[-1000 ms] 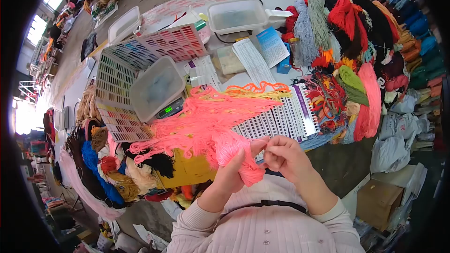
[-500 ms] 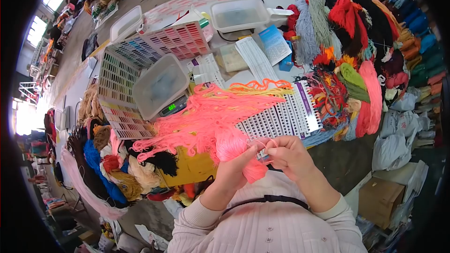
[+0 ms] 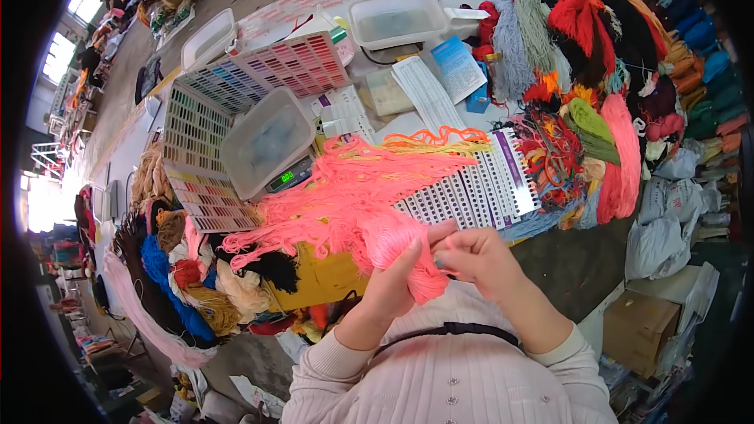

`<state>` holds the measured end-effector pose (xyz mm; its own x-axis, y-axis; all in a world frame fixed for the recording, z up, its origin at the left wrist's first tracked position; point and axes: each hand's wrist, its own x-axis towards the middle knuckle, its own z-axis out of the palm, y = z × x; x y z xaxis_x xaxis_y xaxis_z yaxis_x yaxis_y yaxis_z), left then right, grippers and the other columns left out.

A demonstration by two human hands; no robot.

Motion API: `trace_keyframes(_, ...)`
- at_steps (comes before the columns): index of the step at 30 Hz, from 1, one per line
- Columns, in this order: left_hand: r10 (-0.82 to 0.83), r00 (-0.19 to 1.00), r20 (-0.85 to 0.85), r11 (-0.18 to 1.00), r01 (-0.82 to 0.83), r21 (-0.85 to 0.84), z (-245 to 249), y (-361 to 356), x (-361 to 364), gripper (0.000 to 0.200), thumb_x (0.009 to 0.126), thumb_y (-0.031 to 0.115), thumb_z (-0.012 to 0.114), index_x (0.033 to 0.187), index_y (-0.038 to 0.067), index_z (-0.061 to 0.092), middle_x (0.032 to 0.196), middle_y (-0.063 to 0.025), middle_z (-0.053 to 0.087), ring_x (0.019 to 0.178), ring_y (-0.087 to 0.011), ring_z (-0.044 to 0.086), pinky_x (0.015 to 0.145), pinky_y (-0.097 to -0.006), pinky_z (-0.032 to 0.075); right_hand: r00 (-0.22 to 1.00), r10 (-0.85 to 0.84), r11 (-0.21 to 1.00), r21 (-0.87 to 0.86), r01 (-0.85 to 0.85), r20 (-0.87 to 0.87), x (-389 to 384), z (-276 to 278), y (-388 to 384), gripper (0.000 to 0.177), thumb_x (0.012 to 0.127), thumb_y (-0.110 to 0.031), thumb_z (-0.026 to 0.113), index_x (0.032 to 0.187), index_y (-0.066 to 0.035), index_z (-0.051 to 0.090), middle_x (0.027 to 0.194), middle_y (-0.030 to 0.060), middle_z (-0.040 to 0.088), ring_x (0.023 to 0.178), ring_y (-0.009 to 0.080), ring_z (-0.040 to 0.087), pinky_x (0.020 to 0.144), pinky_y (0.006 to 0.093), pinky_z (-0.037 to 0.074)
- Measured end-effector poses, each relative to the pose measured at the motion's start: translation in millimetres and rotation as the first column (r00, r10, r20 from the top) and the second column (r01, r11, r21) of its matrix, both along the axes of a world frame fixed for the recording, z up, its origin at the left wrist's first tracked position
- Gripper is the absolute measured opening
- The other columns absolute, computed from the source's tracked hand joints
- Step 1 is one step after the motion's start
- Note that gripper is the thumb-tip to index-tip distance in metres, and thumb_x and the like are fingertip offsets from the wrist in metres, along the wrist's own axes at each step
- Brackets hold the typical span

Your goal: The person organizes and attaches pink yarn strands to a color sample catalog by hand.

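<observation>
Drawn in since half a second ago: right hand now tight against left hand, both a touch lower and further left. Left fingers wrapped round the pink yarn skein, thumb lying up along it. Right fingertips pinched narrow on the skein's near edge. Loose lengths of the same pink yarn fanned out over the table, across a white shade card and up beside the scale under its plastic tub. Just below and left of the skein, a yellow box.
</observation>
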<state>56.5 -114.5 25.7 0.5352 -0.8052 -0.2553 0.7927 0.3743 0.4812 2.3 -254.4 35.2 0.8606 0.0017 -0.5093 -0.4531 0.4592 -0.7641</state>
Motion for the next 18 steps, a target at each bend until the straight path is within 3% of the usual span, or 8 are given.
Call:
trace_keyframes(3,-0.034,0.999,-0.01,0.999,0.033,-0.025,-6,0,-1,0.047,0.087,0.028,0.035,0.119,-0.007,0.033,0.115,-0.0147,0.043,0.104,-0.0199,0.044,0.087,-0.0338,0.036,0.998,0.038,0.991,-0.132,-0.03,0.058,0,0,5,0.007,0.072,0.001,0.053,0.074,0.005,0.058,0.056,0.0012,0.05,0.048,0.0039,0.041,0.047,0.0202,0.039)
trace_keyframes(5,-0.029,0.997,-0.075,0.995,0.021,-0.102,-9,2,2,0.045,0.086,0.024,0.038,0.118,-0.007,0.034,0.112,-0.0141,0.045,0.1,-0.0195,0.047,0.085,-0.0331,0.038,0.992,-0.11,0.994,0.011,0.11,0.064,3,5,11,0.007,0.071,0.001,0.052,0.073,0.005,0.058,0.053,0.0007,0.049,0.047,0.004,0.041,0.044,0.0195,0.033)
trace_keyframes(8,0.037,0.992,0.123,0.987,-0.056,0.15,5,0,-1,0.039,0.085,0.018,0.042,0.115,-0.007,0.037,0.107,-0.0129,0.049,0.093,-0.0188,0.051,0.08,-0.0311,0.042,0.98,-0.189,0.971,0.157,0.178,0.06,3,6,8,0.006,0.07,0.001,0.052,0.071,0.004,0.058,0.051,0.0004,0.048,0.044,0.0047,0.04,0.042,0.0193,0.03)
trace_keyframes(12,0.106,0.994,-0.007,0.989,-0.105,0.105,0,-1,0,0.032,0.082,0.012,0.046,0.109,-0.006,0.042,0.102,-0.0121,0.052,0.09,-0.0179,0.053,0.077,-0.0302,0.044,0.976,-0.213,0.946,0.258,0.196,0.039,4,8,1,0.006,0.069,0.0,0.053,0.071,0.002,0.059,0.049,0.0003,0.046,0.041,0.0059,0.038,0.043,0.0193,0.033)
trace_keyframes(15,0.112,0.982,-0.152,0.992,-0.102,0.071,-1,-1,1,0.029,0.082,0.01,0.047,0.106,-0.005,0.045,0.101,-0.0118,0.052,0.09,-0.0177,0.053,0.076,-0.0305,0.044,0.987,-0.162,0.931,0.333,0.148,0.015,2,3,-6,0.007,0.068,-0.001,0.055,0.072,0.004,0.059,0.055,0.0021,0.05,0.047,0.0051,0.041,0.055,0.0185,0.037)
trace_keyframes(18,0.116,0.979,-0.166,0.991,-0.103,0.084,-2,-1,1,0.027,0.081,0.009,0.048,0.105,-0.004,0.047,0.099,-0.011,0.053,0.089,-0.0177,0.053,0.076,-0.0305,0.044,0.988,-0.153,0.952,0.266,0.152,-0.018,3,2,-5,0.007,0.068,0.0,0.055,0.072,0.004,0.059,0.053,0.0012,0.049,0.044,0.0038,0.038,0.054,0.0181,0.036)
